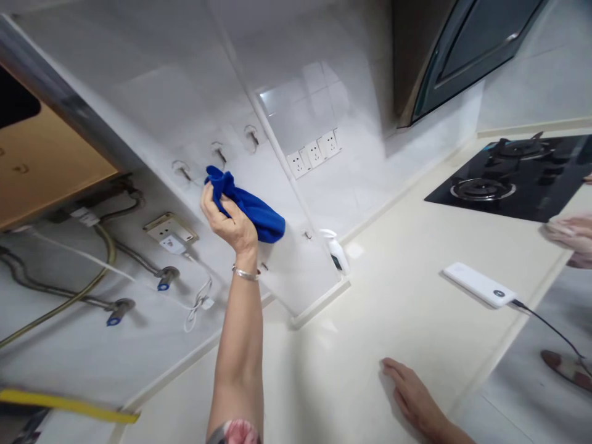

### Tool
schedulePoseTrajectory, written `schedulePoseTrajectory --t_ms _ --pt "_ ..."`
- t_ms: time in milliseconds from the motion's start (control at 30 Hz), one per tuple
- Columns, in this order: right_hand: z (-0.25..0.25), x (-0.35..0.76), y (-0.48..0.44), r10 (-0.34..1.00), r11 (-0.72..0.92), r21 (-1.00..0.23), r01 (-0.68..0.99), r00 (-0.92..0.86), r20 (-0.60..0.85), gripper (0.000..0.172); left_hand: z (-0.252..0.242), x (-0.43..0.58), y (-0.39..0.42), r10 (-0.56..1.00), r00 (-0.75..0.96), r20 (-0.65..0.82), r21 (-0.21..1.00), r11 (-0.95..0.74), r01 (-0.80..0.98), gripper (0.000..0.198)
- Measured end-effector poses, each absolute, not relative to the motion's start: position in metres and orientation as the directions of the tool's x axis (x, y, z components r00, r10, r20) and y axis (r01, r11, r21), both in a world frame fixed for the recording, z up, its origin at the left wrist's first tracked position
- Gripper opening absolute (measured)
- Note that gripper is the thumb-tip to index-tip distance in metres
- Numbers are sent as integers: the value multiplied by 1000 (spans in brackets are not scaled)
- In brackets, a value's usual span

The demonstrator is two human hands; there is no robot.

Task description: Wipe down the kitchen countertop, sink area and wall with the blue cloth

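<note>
Raised against the wall, my left hand (231, 225) grips a blue cloth (254, 209) by its bunched upper end, and the rest drapes to the right. The cloth's top is just below the middle one of three wall hooks (218, 151); I cannot tell whether it touches the hook. A bracelet (245, 273) circles my left wrist. My right hand (411, 391) lies flat on the pale countertop (342, 345), fingers stretched out and holding nothing.
A white power bank (478, 285) with a black cable lies on the counter, near a black gas hob (513, 176). A white bottle (337, 251) stands by the wall. Another person's blurred hand (573, 233) shows at right. Pipes and valves (167, 279) jut out at left.
</note>
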State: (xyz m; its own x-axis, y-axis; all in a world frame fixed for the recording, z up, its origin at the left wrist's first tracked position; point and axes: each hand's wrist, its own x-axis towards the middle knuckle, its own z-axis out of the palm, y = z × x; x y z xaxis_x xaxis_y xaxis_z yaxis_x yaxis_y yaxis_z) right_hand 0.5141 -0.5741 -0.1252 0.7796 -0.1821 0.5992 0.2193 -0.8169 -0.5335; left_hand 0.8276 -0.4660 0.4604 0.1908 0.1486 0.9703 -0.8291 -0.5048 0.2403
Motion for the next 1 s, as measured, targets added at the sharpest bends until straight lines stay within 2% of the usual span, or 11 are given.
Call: schedulePoseTrajectory --t_ms 67,133,200,500,633,800,1000 --pt "-124 514 -573 -187 -815 -540 210 786 589 52 453 849 -477 -17 137 990 98 -610 -787 41" --pt "-121 512 -572 -195 -812 -549 200 793 578 53 431 866 -484 -192 201 961 11 -694 -720 37" --pt "-115 509 -571 -209 -802 -567 190 799 564 54 405 875 -488 -294 286 912 -33 -747 -664 35" --pt "-95 502 -572 -243 -742 -643 190 817 523 50 292 872 -470 -452 397 799 -148 -787 -599 37" --pt "-90 503 -571 -237 -748 -633 201 810 537 51 212 861 -453 -585 497 641 -228 -764 -604 37" --pt "-80 503 -571 -231 -776 -606 176 815 532 54 120 847 -439 -750 578 321 -326 -661 -676 45" --pt "-74 505 -571 -216 -800 -579 156 826 521 54 56 827 -435 -790 566 237 -288 -613 -736 41"
